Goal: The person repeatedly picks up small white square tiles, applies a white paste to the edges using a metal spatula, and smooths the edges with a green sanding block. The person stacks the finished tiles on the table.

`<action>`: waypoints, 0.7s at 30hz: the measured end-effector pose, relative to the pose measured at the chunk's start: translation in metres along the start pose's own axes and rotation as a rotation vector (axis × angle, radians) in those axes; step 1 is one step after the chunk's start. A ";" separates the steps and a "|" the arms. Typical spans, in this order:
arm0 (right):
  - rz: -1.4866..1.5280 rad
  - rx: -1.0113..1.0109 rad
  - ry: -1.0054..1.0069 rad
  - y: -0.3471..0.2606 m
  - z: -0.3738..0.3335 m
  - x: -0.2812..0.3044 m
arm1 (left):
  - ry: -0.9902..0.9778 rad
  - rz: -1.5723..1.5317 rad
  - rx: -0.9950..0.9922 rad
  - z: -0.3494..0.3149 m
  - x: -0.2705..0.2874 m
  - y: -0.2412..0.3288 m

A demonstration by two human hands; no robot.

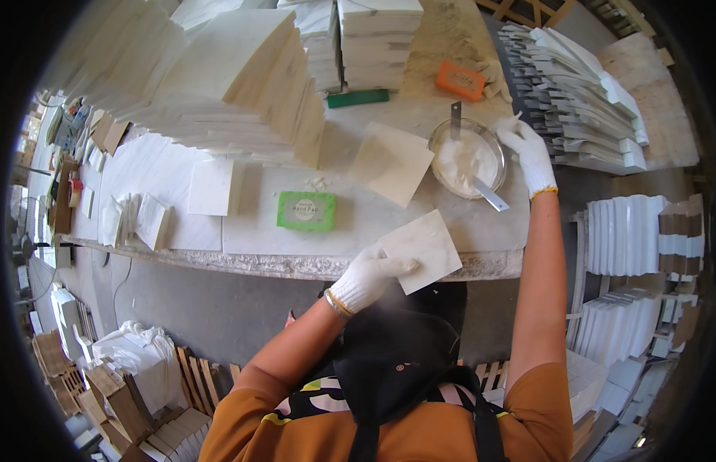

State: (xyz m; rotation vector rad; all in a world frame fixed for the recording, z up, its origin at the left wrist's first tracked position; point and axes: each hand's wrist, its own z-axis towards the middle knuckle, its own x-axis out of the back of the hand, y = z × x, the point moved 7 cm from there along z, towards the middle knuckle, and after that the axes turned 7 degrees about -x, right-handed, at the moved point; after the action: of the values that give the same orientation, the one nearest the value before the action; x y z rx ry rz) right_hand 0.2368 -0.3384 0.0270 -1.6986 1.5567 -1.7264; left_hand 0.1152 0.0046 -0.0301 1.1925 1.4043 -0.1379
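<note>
Marble tile (pixel 422 250) pinched in left hand (pixel 366 277) fingers; right hand (pixel 527 150), arm outstretched, fingers curled at bowl (pixel 467 158) rim, grasp unclear.

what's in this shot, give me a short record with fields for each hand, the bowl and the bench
left hand: gloved left hand grips a square pale stone tile at the bench edge
right hand: gloved right hand reaches beside the bowl, pinching something small and white
bowl: clear bowl of white paste, two metal scrapers in it
bench: marble bench with a green box, an orange block, a loose tile and tile stacks
</note>
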 end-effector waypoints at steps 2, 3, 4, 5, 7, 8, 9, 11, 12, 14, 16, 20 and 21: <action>0.096 0.070 0.070 -0.008 -0.012 0.010 | -0.002 -0.013 -0.016 0.001 -0.001 0.001; 0.120 0.101 0.124 -0.011 -0.019 0.018 | -0.003 -0.009 -0.015 0.001 -0.001 0.002; 0.181 0.075 0.150 -0.019 -0.039 0.020 | 0.000 -0.005 -0.014 0.000 -0.002 0.003; 0.204 0.112 0.127 -0.025 -0.058 0.026 | -0.005 -0.004 -0.007 0.000 -0.003 0.003; 0.212 0.118 0.059 -0.032 -0.097 0.028 | 0.014 -0.001 -0.011 0.000 0.000 0.000; 0.212 0.137 0.013 -0.037 -0.120 0.025 | 0.024 0.005 -0.008 0.000 -0.001 0.001; 0.213 0.158 -0.031 -0.039 -0.141 0.020 | 0.032 0.012 -0.005 -0.001 -0.002 0.003; 0.169 0.188 -0.074 -0.035 -0.176 0.007 | 0.032 0.030 -0.009 0.000 -0.002 0.003; 0.189 0.163 -0.133 -0.031 -0.189 -0.002 | 0.034 0.028 -0.019 0.000 0.001 0.001; 0.208 0.086 -0.205 -0.026 -0.211 -0.017 | 0.030 0.039 -0.013 -0.001 -0.004 0.005; 0.203 0.016 -0.233 -0.016 -0.219 -0.031 | 0.042 0.052 -0.003 -0.001 -0.002 0.004; -0.034 0.189 -0.187 -0.020 -0.222 -0.040 | 0.038 0.072 -0.041 0.001 -0.001 0.003; -0.078 0.222 -0.175 -0.024 -0.223 -0.042 | 0.034 0.072 -0.042 0.001 -0.001 0.004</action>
State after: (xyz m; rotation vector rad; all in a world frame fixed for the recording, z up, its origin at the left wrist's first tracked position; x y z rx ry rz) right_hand 0.0738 -0.1882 0.0803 -1.7630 1.1921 -1.6654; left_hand 0.1180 0.0051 -0.0275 1.2142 1.3852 -0.0378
